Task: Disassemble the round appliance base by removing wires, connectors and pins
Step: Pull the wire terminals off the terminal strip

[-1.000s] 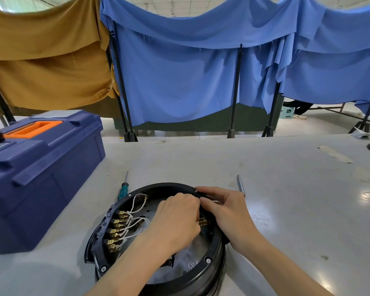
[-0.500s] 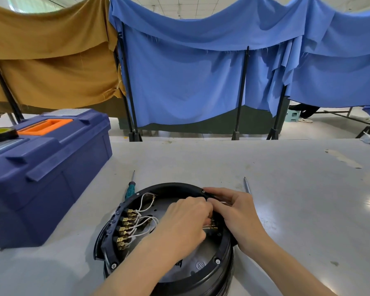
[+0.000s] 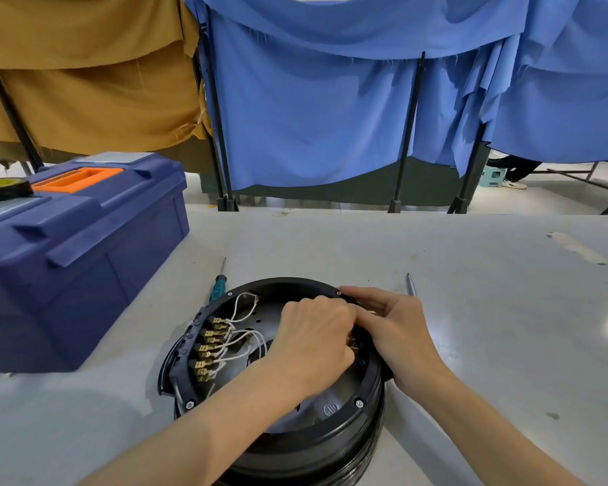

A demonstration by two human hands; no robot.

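The left hand [image 3: 316, 342] curls knuckles-up inside the round black plastic appliance base [image 3: 295, 436], which sits on the grey worktop [image 3: 488, 327]. The right hand [image 3: 399, 333] meets it over the right rim. Whether either grip grasps anything I cannot tell. Counted: 1 base, 1 teal-handled screwdriver [image 3: 218, 288], 1 slim metal-shafted tool [image 3: 410, 285], 1 blue plastic toolbox [image 3: 85, 261].

Bright, sharp, glare right, wide-angle bowing
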